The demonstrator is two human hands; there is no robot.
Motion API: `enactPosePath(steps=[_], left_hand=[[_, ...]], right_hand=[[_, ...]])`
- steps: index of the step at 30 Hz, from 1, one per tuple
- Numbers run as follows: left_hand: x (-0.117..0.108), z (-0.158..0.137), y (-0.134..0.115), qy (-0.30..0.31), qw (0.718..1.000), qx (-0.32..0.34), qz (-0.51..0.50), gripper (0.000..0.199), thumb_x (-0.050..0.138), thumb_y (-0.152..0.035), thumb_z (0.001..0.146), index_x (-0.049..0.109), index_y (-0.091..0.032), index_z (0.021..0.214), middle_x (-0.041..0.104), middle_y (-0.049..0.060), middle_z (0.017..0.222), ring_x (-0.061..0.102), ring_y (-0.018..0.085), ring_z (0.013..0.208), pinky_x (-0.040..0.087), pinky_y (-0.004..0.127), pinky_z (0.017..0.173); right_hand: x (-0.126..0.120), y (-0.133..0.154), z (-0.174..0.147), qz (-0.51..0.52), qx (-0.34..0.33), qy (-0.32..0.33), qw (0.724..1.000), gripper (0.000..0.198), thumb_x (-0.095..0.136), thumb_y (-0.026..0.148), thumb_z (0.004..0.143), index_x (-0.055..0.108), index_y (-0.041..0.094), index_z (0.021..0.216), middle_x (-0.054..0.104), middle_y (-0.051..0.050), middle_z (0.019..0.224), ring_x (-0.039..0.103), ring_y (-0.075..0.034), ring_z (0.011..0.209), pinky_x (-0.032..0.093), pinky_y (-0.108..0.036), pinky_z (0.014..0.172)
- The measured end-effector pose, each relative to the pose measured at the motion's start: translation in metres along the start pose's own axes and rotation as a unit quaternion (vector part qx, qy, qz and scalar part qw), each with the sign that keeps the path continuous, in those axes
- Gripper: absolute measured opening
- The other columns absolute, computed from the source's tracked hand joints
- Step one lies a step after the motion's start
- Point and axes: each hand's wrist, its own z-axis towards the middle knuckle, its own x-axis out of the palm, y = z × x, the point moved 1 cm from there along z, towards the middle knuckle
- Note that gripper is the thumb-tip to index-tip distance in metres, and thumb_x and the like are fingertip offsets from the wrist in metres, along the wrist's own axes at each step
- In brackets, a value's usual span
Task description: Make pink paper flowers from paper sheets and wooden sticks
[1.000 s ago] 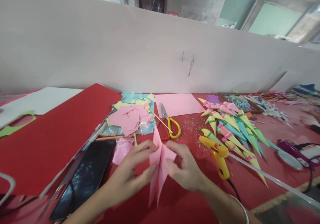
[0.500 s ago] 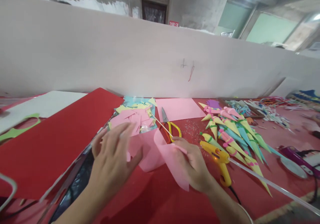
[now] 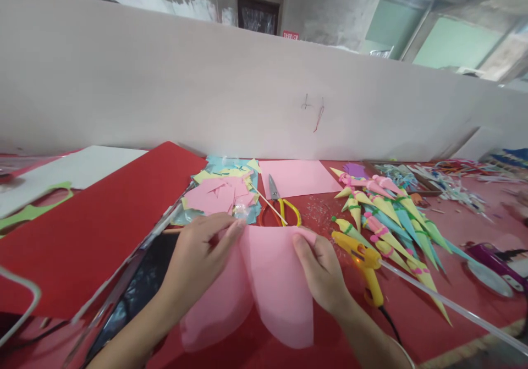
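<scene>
A curved pink paper sheet hangs between my two hands above the red table. My left hand pinches its upper left part, thumb on the near side. At the upper right corner my right hand grips it, thumb in front and fingers behind. The sheet's left part bends away in a rounded fold. Just beyond it lie scissors with yellow and red handles, a thin stick across them. Pink paper scraps are heaped behind my left hand.
A yellow glue gun with a long clear glue stick lies right of my right hand. Several paper cones are piled behind it. A red board covers the left side. A flat pink sheet rests by the white partition.
My left hand was open beside the paper and has closed on its upper edge. The sheet has come nearer and now spreads between both hands.
</scene>
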Motion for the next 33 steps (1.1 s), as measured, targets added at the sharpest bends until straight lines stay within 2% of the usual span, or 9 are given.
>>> enactPosePath(steps=[3, 6, 9, 15, 23, 26, 28, 30, 33], left_hand=[[-0.002, 0.001, 0.0, -0.016, 0.999, -0.029, -0.032, 0.037, 0.038, -0.033, 0.081, 0.029, -0.02, 0.047, 0.029, -0.005, 0.047, 0.031, 0.011, 0.046, 0.029, 0.024, 0.046], [-0.002, 0.0, 0.0, -0.027, 0.999, -0.021, -0.038, 0.037, 0.041, -0.032, 0.079, 0.026, -0.02, 0.048, 0.027, -0.005, 0.048, 0.029, 0.01, 0.046, 0.028, 0.023, 0.046], [0.0, -0.001, -0.001, -0.029, 0.999, -0.016, -0.043, 0.037, 0.04, -0.032, 0.079, 0.024, -0.02, 0.048, 0.025, -0.005, 0.048, 0.027, 0.01, 0.046, 0.027, 0.023, 0.046], [0.003, -0.002, 0.0, -0.028, 0.996, -0.056, -0.066, 0.038, 0.04, -0.033, 0.08, 0.019, -0.02, 0.05, 0.023, -0.005, 0.049, 0.025, 0.01, 0.046, 0.026, 0.024, 0.045], [0.006, -0.004, -0.001, -0.035, 0.996, -0.058, -0.057, 0.037, 0.039, -0.031, 0.081, 0.022, -0.02, 0.05, 0.024, -0.005, 0.049, 0.026, 0.01, 0.045, 0.028, 0.023, 0.045], [0.006, -0.005, 0.002, -0.035, 0.995, -0.07, -0.056, 0.037, 0.039, -0.032, 0.08, 0.028, -0.02, 0.048, 0.03, -0.005, 0.047, 0.032, 0.01, 0.046, 0.031, 0.023, 0.047], [0.006, -0.005, 0.005, -0.027, 0.994, -0.079, -0.065, 0.035, 0.039, -0.032, 0.08, 0.039, -0.02, 0.048, 0.04, -0.003, 0.049, 0.04, 0.011, 0.049, 0.034, 0.023, 0.05], [0.005, -0.005, 0.01, 0.0, 0.993, -0.082, -0.085, 0.028, 0.041, -0.033, 0.079, 0.051, -0.019, 0.056, 0.051, -0.002, 0.056, 0.048, 0.013, 0.056, 0.038, 0.022, 0.054], [0.004, -0.008, 0.018, 0.06, 0.991, -0.075, -0.095, 0.022, 0.047, -0.034, 0.076, 0.058, -0.018, 0.066, 0.057, -0.001, 0.06, 0.052, 0.014, 0.059, 0.041, 0.022, 0.056]], right_hand=[[0.0, -0.002, -0.001, -0.016, 0.028, -0.015, 0.999, 0.035, 0.037, 0.035, 0.083, 0.035, 0.019, 0.053, 0.03, 0.004, 0.05, 0.03, -0.008, 0.046, 0.024, -0.02, 0.041], [-0.001, -0.004, -0.002, -0.021, 0.045, -0.023, 0.999, 0.034, 0.037, 0.035, 0.082, 0.034, 0.019, 0.052, 0.029, 0.004, 0.05, 0.03, -0.008, 0.047, 0.024, -0.021, 0.041], [-0.001, -0.005, -0.002, -0.016, 0.042, -0.015, 0.999, 0.035, 0.036, 0.035, 0.083, 0.033, 0.019, 0.052, 0.027, 0.005, 0.049, 0.029, -0.007, 0.046, 0.024, -0.02, 0.042], [0.0, -0.006, -0.004, -0.026, 0.03, 0.002, 0.999, 0.035, 0.034, 0.035, 0.085, 0.033, 0.018, 0.054, 0.029, 0.005, 0.05, 0.029, -0.007, 0.046, 0.024, -0.02, 0.042], [0.0, -0.008, -0.007, -0.038, 0.019, -0.004, 0.999, 0.035, 0.034, 0.033, 0.086, 0.031, 0.019, 0.054, 0.03, 0.005, 0.05, 0.028, -0.007, 0.045, 0.023, -0.02, 0.042], [-0.002, -0.009, -0.008, -0.035, 0.032, -0.008, 0.999, 0.034, 0.034, 0.033, 0.086, 0.038, 0.018, 0.056, 0.033, 0.004, 0.051, 0.03, -0.007, 0.047, 0.024, -0.019, 0.042], [-0.002, -0.01, -0.009, -0.04, 0.039, -0.018, 0.998, 0.033, 0.034, 0.033, 0.085, 0.041, 0.017, 0.057, 0.035, 0.004, 0.052, 0.031, -0.007, 0.047, 0.024, -0.02, 0.042], [-0.003, -0.012, -0.01, -0.048, 0.046, -0.034, 0.997, 0.034, 0.035, 0.033, 0.085, 0.042, 0.017, 0.056, 0.033, 0.004, 0.05, 0.03, -0.008, 0.046, 0.024, -0.02, 0.041], [-0.004, -0.016, -0.011, -0.064, 0.049, -0.063, 0.995, 0.035, 0.036, 0.034, 0.085, 0.043, 0.017, 0.055, 0.032, 0.004, 0.047, 0.031, -0.008, 0.044, 0.025, -0.02, 0.041]])
